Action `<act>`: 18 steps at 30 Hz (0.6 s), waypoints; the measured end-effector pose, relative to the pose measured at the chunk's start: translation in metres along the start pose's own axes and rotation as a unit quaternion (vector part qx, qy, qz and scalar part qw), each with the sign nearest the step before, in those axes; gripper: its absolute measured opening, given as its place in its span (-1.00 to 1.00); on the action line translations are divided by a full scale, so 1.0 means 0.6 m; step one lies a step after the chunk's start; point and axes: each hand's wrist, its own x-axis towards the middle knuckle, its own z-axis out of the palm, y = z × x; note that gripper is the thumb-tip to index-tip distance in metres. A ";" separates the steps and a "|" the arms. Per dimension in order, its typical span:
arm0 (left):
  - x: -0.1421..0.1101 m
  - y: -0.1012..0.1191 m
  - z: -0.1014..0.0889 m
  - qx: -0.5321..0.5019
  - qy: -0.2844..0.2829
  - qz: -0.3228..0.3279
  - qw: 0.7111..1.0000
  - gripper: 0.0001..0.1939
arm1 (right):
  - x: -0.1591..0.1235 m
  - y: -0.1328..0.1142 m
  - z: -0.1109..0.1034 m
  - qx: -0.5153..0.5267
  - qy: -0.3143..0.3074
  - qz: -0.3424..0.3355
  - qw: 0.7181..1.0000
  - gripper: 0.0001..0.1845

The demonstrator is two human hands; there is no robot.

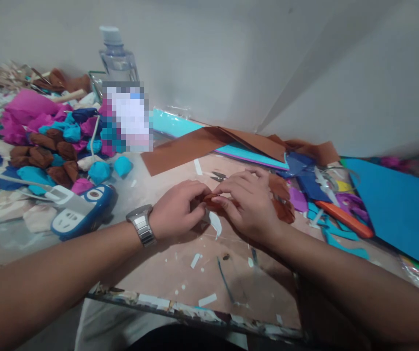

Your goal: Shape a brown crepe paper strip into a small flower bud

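Observation:
Both my hands meet over the middle of the table, pinching a small piece of brown crepe paper (213,199). My left hand (180,207), with a silver watch (142,224) at its wrist, grips the near-left end between thumb and curled fingers. Fingers of my right hand (249,202) close on the paper from the other side and partly hide it. More crumpled brown paper (284,204) lies just right of my right hand. Behind my hands, the metal tips of a pair of scissors or pliers (217,176) show on the table.
Crumpled blue, pink and brown paper balls (72,131) pile up at left, near a power strip (85,209) and a clear bottle (118,63). A folded brown strip (187,146) lies behind. An orange cutter (344,219) and blue sheets (403,209) lie at right.

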 end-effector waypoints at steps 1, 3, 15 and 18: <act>0.000 0.000 0.000 0.009 0.001 0.005 1.000 -0.82 | 0.000 0.000 0.000 -0.002 -0.001 0.001 1.000 -0.88; -0.001 0.000 0.000 0.004 0.017 0.015 1.000 -0.76 | 0.000 0.000 0.000 -0.009 0.000 -0.002 1.000 -0.90; -0.003 -0.003 0.004 -0.105 0.092 -0.015 0.990 -0.84 | 0.000 -0.002 -0.004 -0.032 -0.002 -0.024 0.999 -0.91; -0.003 -0.003 0.004 -0.099 0.099 -0.015 0.990 -0.85 | -0.001 0.000 -0.005 -0.026 0.009 -0.031 0.999 -0.91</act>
